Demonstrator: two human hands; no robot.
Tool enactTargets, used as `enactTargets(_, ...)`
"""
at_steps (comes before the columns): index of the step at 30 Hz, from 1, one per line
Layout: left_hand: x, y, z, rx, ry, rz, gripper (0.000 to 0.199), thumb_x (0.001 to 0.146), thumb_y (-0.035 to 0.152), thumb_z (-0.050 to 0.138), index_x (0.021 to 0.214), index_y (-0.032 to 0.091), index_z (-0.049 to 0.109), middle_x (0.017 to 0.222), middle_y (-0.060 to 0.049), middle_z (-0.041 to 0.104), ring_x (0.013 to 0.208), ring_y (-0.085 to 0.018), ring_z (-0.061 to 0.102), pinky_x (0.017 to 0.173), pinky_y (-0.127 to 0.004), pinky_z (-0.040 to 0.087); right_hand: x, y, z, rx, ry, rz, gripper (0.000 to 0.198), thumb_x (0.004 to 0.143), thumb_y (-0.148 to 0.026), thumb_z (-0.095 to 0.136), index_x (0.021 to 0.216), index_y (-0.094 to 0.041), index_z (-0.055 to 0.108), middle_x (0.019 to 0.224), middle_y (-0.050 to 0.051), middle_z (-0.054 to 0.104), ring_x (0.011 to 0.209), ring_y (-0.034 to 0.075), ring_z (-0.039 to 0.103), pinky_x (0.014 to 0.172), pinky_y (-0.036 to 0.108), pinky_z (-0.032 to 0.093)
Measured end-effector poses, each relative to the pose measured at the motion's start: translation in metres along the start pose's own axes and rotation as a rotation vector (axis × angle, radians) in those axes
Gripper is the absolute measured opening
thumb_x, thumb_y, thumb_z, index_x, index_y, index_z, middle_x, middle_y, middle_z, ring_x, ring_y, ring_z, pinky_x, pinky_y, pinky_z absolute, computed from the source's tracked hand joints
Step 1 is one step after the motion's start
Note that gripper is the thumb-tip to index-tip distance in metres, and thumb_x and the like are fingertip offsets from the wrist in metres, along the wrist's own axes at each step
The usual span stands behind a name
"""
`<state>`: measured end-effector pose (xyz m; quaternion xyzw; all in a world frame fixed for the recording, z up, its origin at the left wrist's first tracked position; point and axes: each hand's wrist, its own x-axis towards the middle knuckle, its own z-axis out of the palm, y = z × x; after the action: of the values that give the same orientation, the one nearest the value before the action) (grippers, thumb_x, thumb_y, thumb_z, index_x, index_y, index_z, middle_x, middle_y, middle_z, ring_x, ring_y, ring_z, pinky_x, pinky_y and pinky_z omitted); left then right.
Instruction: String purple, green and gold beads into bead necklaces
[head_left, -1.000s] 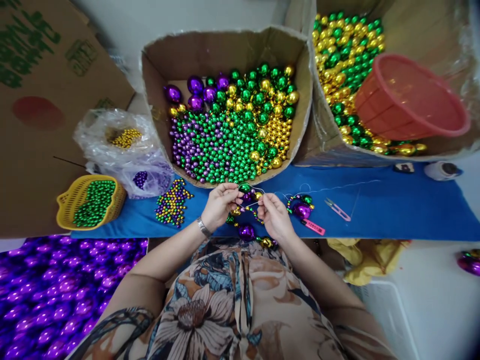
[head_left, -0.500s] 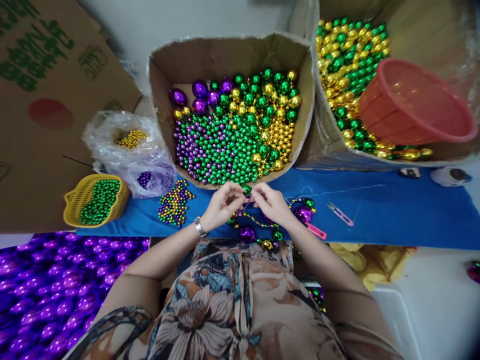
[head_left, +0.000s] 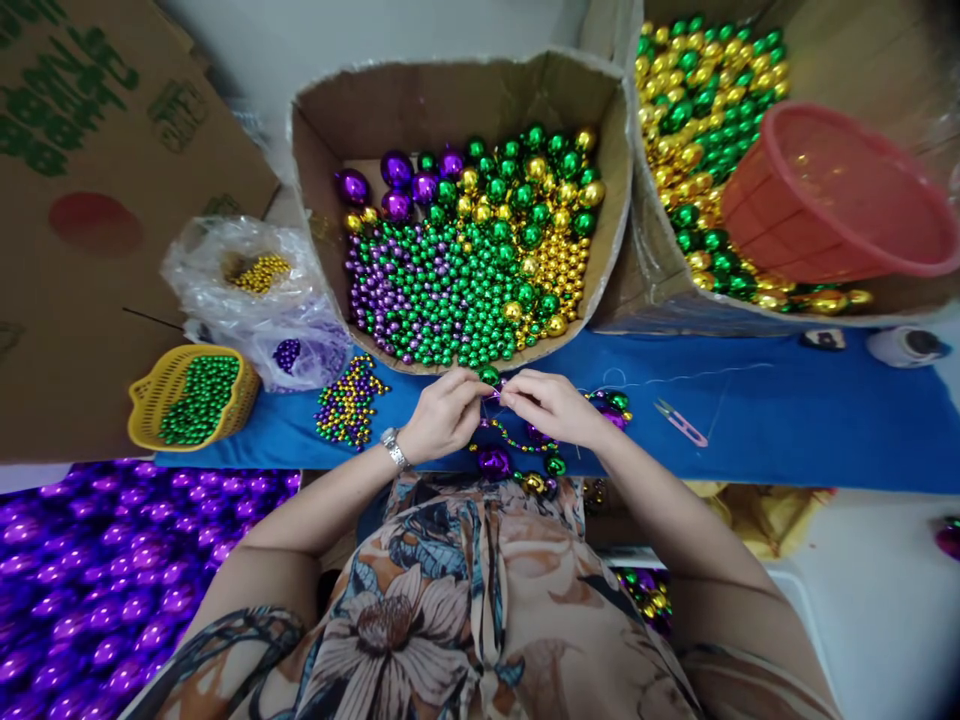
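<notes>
My left hand [head_left: 448, 415] and my right hand [head_left: 553, 408] meet at the table's front, fingertips almost touching. Each pinches the thin thread of a bead string between thumb and forefinger; the exact spot is partly hidden by the fingers. A green bead [head_left: 489, 375] sits just beyond the fingertips. Below the hands hangs the strung bead garland [head_left: 517, 440], with small mixed beads, a large purple ball [head_left: 494, 461] and a gold ball [head_left: 535, 484]. More of its balls [head_left: 616, 402] show right of my right wrist, and thread [head_left: 690, 377] trails across the blue cloth.
Ahead stands a cardboard box [head_left: 457, 90] of purple, green and gold beads; another with a red basket [head_left: 817, 200] is at right. Pink thread snips [head_left: 681, 422] lie right. Leftward are loose small beads [head_left: 349, 400], a yellow basket [head_left: 150, 400] and plastic bags [head_left: 240, 250].
My fingertips have drawn closer together, and both hands have turned, showing more of their backs. The pink tag by my right forearm is now out of sight. The view has shifted slightly.
</notes>
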<state>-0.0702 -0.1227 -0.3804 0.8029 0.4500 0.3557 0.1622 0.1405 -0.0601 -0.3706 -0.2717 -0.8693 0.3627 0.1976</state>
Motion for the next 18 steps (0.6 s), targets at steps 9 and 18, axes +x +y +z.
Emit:
enactTargets(9,0.003,-0.008,-0.006,-0.365,-0.024,-0.190,0.020,0.093,0.030,0.057,0.083,0.016,0.067,0.086,-0.005,0.065,0.080,-0.014,0.061,0.072,-0.027,0.049,-0.005,0.007,-0.012,0.127,0.027,0.116,0.022,0.093,-0.037,0.054,0.085,-0.018,0.063,0.079,0.001,0.061,0.076,0.011,0.054,0.070,0.025,0.040)
enactTargets(18,-0.007,0.004,0.004,-1.130,-0.209,-0.257,0.023,0.092,0.033,0.057,0.078,0.016,0.064,0.097,-0.012,0.071,0.103,-0.024,0.063,0.091,-0.040,0.048,-0.001,0.014,0.013,1.557,0.312,0.554,0.021,0.089,-0.041,0.057,0.084,-0.023,0.047,0.081,-0.003,0.064,0.079,0.010,0.064,0.054,0.018,0.048)
